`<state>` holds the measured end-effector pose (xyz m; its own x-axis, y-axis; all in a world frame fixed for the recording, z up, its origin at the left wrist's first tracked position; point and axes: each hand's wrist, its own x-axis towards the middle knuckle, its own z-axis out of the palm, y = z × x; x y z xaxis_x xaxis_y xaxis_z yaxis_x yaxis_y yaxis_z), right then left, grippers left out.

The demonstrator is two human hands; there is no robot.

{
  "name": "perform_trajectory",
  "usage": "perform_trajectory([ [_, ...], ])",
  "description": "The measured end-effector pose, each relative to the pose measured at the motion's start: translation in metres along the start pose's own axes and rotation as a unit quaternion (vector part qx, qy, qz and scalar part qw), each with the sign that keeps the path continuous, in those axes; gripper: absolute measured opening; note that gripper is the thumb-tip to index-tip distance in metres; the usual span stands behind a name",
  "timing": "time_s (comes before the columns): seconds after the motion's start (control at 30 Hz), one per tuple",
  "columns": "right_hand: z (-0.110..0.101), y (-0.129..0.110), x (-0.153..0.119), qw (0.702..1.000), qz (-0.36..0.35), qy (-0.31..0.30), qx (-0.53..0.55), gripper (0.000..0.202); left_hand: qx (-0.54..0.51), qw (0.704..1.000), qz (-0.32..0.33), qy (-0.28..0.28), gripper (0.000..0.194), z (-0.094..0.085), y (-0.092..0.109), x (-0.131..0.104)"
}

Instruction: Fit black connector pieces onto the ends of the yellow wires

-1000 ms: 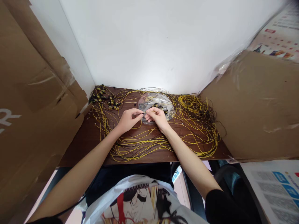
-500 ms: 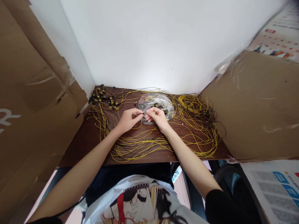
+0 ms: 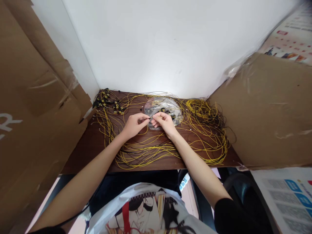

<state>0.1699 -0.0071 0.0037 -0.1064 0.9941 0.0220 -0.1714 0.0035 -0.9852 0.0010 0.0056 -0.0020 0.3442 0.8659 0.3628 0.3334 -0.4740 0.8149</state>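
I see a small dark piece (image 3: 149, 118) right in the gap where the tips of my two hands meet. It is very thin, and it looks like it lies sideways, with its long way going from one hand to the other. My left hand (image 3: 136, 125) is the nearer one. Its thumb and first finger pinch the dark piece. My right hand (image 3: 163, 122) has its finger and thumb pressed together too, and it seems to pinch the other end. The piece is too tiny for me to see what it is.

A clear plastic bag (image 3: 177, 107) lies on the bench (image 3: 81, 159), partly under and behind my fingers. Some little black and yellow bits show inside it. I can't tell how many there are, or where the bag's mouth is.

Long yellow and black wires (image 3: 156, 152) make a big loop around my hands. A messy coil of yellow wire (image 3: 198, 110) sits at the back on my right. A bunch of small black and yellow plugs (image 3: 105, 101) sits at the back on my left.
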Motion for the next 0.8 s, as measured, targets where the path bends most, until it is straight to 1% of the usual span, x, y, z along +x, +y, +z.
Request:
perform_trajectory([
  [0.8, -0.0004, -0.0002, -0.0004, 1.0, 0.006, 0.003, -0.009, 0.038, -0.001, 1.0, -0.003, -0.003, 0.027, -0.0002, 0.0015, -0.0005],
])
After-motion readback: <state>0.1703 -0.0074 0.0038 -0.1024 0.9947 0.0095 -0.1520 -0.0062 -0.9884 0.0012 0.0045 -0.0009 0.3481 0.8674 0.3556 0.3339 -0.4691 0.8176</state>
